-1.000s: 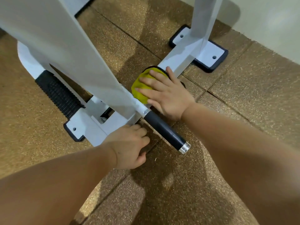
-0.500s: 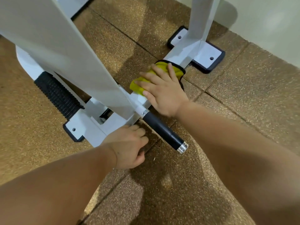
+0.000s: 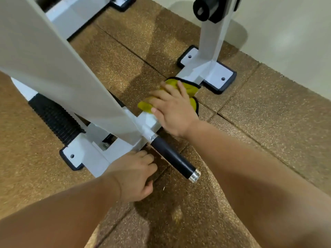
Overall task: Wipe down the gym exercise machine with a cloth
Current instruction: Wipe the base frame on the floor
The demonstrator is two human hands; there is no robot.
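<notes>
Cloth (image 3: 188, 88), yellow with black edging, lies bunched on the white base rail (image 3: 148, 120) of the gym machine, between the slanted upright (image 3: 59, 68) and the far foot plate (image 3: 215, 76). Right hand (image 3: 172, 111) presses flat on it, fingers spread, not clenched. Left hand (image 3: 134, 178) rests on the speckled rubber floor (image 3: 268, 113) beside the black grip (image 3: 174, 158), fingers curled loosely, holding nothing visible.

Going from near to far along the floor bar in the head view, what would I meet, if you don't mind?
Left hand → black peg → right hand → yellow cloth → far foot plate.
</notes>
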